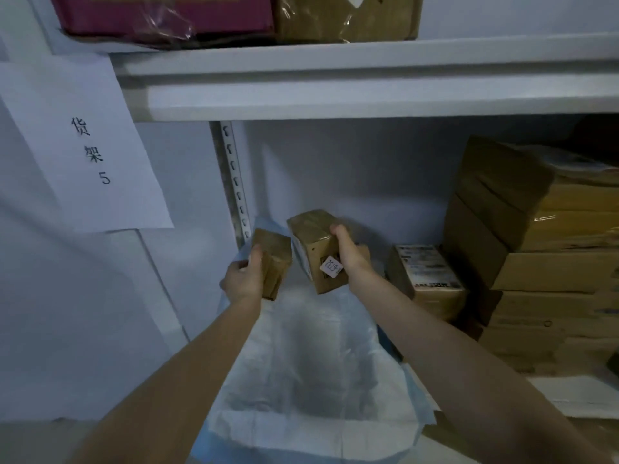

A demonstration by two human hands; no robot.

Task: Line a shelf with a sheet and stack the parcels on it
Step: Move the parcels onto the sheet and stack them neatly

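Left hand (pixel 243 277): far left of the lined area, thumb on top and fingers curled round a small brown parcel (pixel 273 262), held upright on its end. Right hand (pixel 348 252): just right of it, fingers wrapped over the far top edge of a taped cardboard parcel (pixel 316 249), gripped and tilted with its near end lower. White sticker (pixel 331 265) with handwritten figures on the near face of that parcel (figures too blurred to read). Both parcels close together but apart; contact with the surface beneath not discernible.

Below and nearer: white sheet (pixel 301 363) with a blue border, spread along the left part of the shelf (pixel 576 390), wrinkled, near edge hanging past the front, far left corner turned up against the perforated upright post (pixel 236 182).

To the right of the sheet: a labelled parcel (pixel 425 276) lying on the shelf, and beyond it a stack of cardboard boxes (pixel 536 246), the topmost tilted.

Far left, on the side panel: paper sign (pixel 87 145) marked "货架 5".

Above: upper shelf board (pixel 368 92), carrying a magenta box (pixel 160 11) and a brown carton (pixel 348 15), both under clear film.
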